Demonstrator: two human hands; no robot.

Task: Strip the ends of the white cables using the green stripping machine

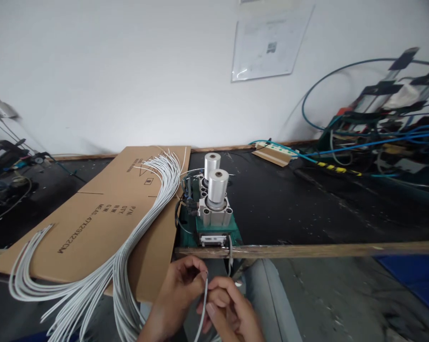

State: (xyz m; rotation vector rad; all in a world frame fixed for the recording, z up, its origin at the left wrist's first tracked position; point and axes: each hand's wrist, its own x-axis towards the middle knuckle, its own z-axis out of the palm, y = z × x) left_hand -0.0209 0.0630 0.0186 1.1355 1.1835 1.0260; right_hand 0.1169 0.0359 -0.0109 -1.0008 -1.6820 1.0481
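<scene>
My left hand (180,289) and my right hand (228,308) are close together at the bottom centre, below the bench edge. Both pinch one thin white cable (204,297) that stands upright between the fingertips, its dark tip pointing up. Just above them, at the bench front, sits a small green machine (214,223) with two silver pneumatic cylinders (217,187). A large bundle of white cables (143,223) lies curved over a flat cardboard sheet (93,213) to the left.
The black bench top (307,204) has a wooden front edge (324,249). A power strip (276,152) and tangled blue hoses with other equipment (381,128) fill the back right. A paper sheet (267,42) hangs on the white wall. Dark gear lies at far left.
</scene>
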